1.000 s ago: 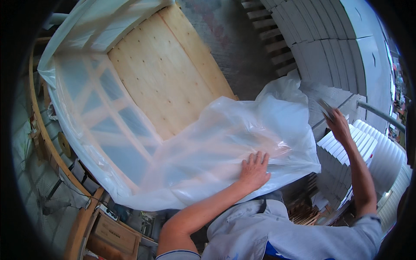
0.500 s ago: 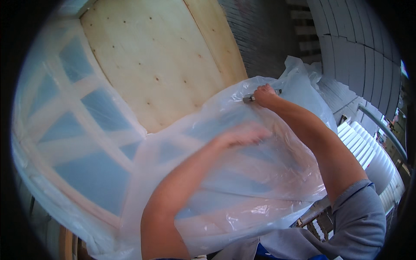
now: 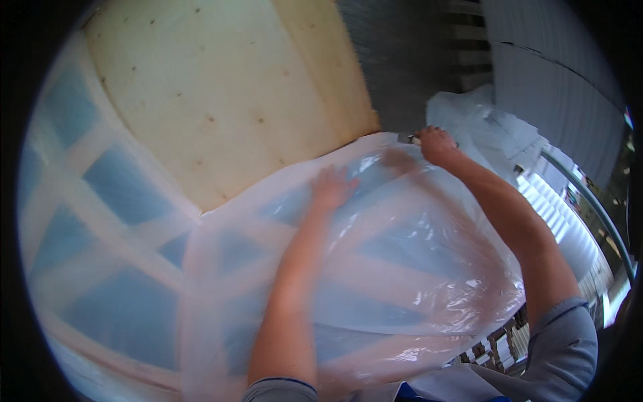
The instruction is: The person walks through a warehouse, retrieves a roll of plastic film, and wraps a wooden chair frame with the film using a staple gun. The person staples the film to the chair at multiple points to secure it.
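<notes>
Clear plastic sheeting (image 3: 395,268) covers a frame of crossing wooden slats, with blue showing between them. My left hand (image 3: 333,187), slightly blurred, lies with fingers spread on the sheeting near its far edge. Farther right, at the far corner of the sheet, my right hand (image 3: 439,145) is closed round a small metal-ended hand tool (image 3: 414,139). Most of the tool is hidden in the fist, so its exact kind cannot be made out. Beyond my left hand, the sheet's far edge runs along a plywood panel (image 3: 207,87) dotted with small dark marks.
Loose plastic (image 3: 469,110) bunches beyond my right hand. Pale grey stacked boards (image 3: 556,80) rise at the far right, and a metal rail (image 3: 589,204) curves below them. White ribbed material (image 3: 552,208) lies beside my right forearm.
My left hand has moved left and away from me, and now lies spread on the sheet. My right hand has shifted a little right with the tool. The sheet's far edge looks flatter.
</notes>
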`<action>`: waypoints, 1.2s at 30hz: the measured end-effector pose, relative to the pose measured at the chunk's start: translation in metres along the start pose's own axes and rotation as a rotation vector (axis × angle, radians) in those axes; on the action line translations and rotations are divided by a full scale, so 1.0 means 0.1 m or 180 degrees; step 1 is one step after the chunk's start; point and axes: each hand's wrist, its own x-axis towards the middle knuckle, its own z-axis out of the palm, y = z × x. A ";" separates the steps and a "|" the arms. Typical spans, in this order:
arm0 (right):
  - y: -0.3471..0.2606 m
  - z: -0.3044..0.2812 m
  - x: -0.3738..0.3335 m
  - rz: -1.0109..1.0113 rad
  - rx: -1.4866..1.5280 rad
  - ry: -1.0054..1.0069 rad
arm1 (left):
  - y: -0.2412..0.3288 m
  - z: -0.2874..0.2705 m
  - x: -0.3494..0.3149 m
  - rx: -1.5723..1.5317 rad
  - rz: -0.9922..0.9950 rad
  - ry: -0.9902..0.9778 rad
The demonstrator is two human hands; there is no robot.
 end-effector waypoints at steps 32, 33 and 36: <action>-0.83 0.09 0.52 -0.0518 0.0048 -0.0616 | -2.77 -0.24 -0.88 0.0208 -0.2587 0.1351; -0.82 0.14 0.51 -0.0507 0.0030 -0.0574 | -2.93 -0.15 -0.96 0.0231 -0.2564 0.1475; -0.81 0.22 0.49 -0.0480 0.0003 -0.0414 | -3.17 0.03 -1.11 0.0242 -0.2579 0.1111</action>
